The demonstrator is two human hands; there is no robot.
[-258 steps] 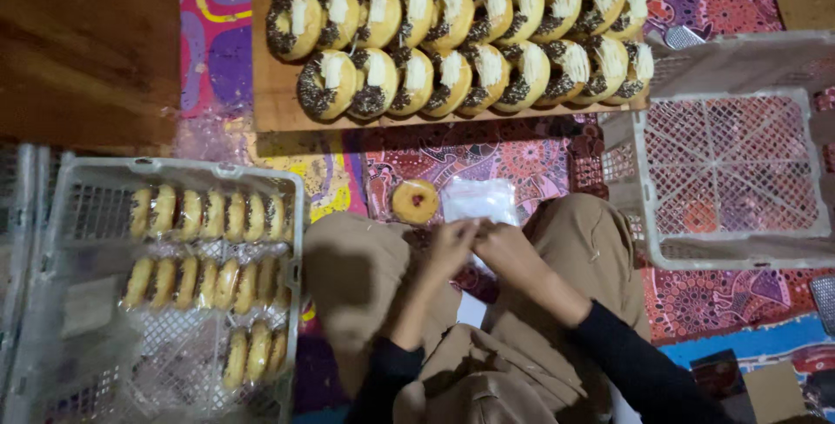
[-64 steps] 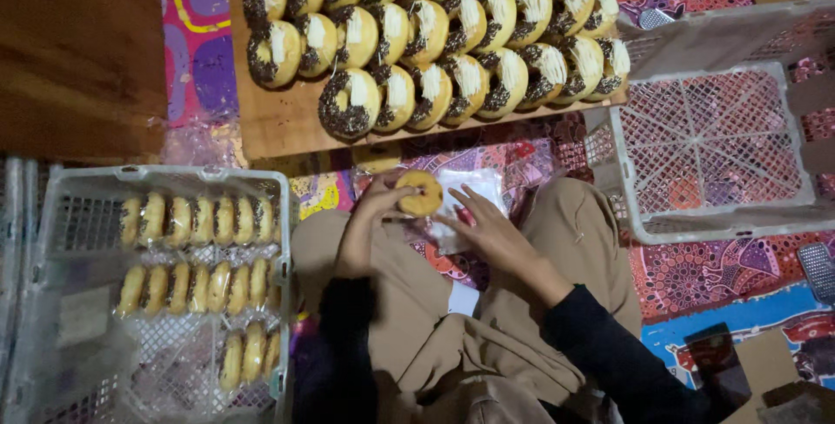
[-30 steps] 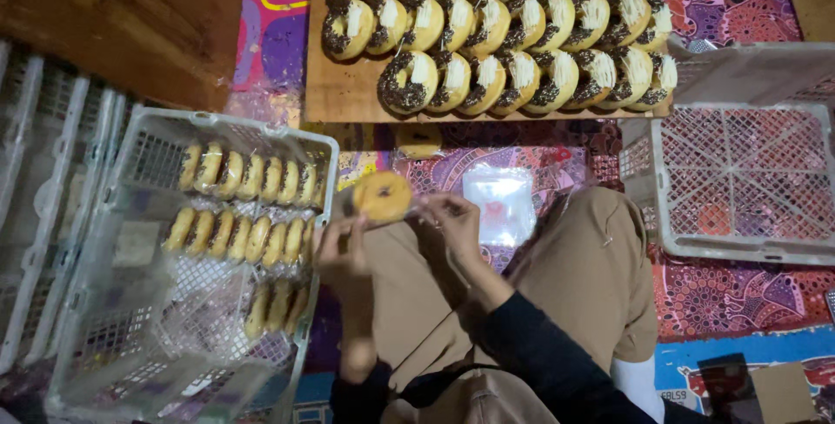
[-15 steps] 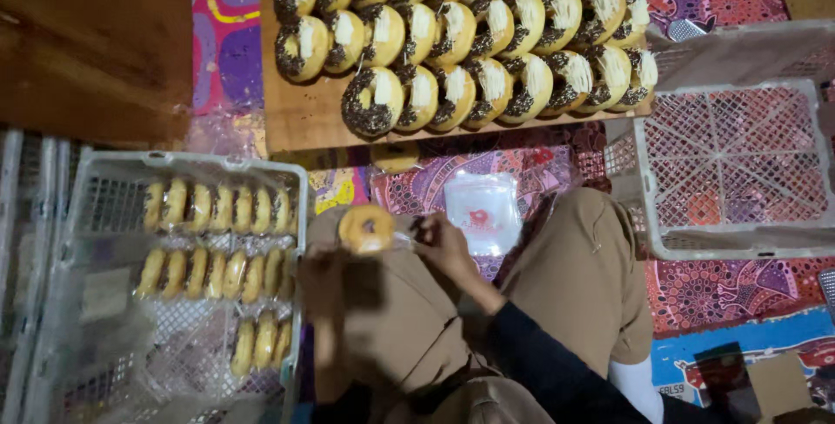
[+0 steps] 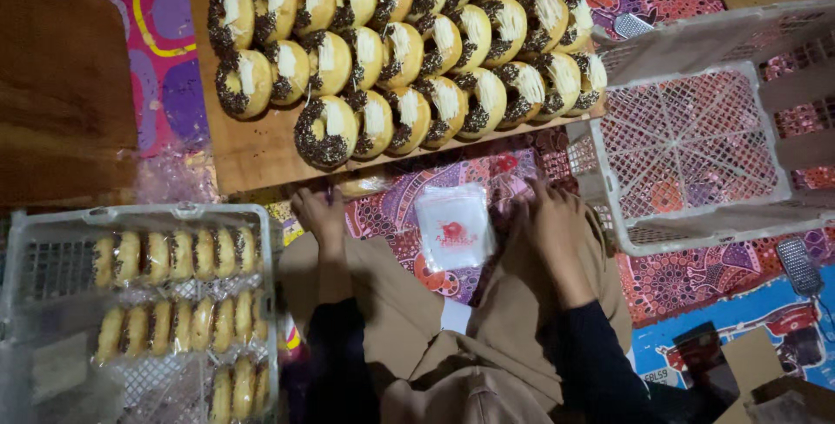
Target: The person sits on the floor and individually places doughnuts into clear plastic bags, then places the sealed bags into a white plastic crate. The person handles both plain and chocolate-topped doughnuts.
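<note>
Clear plastic bags [image 5: 452,226] with a red mark lay stacked on the patterned mat between both hands. Left hand [image 5: 320,215] touched a wrapped doughnut [image 5: 364,184] (grip unclear); right hand [image 5: 557,222] rested open, empty. Loose bags looked liable to slide.

The scene is dim overall, lit by what seems to be a single source above and ahead of the person. The brightest area is the wooden board [image 5: 261,141] and the rows of doughnuts [image 5: 409,41] on it, where the white icing nearly washes out. Light falls off quickly toward the lower edge: the dark sleeves [image 5: 600,372] and the lap sink into shadow with little detail. The top-left corner is murky brown. The plastic wrap in the left-hand crate [image 5: 139,302] throws soft glare. The picture is slightly soft and grainy throughout, and the crate lines at the right bend a little, probably from a wide lens.
</note>
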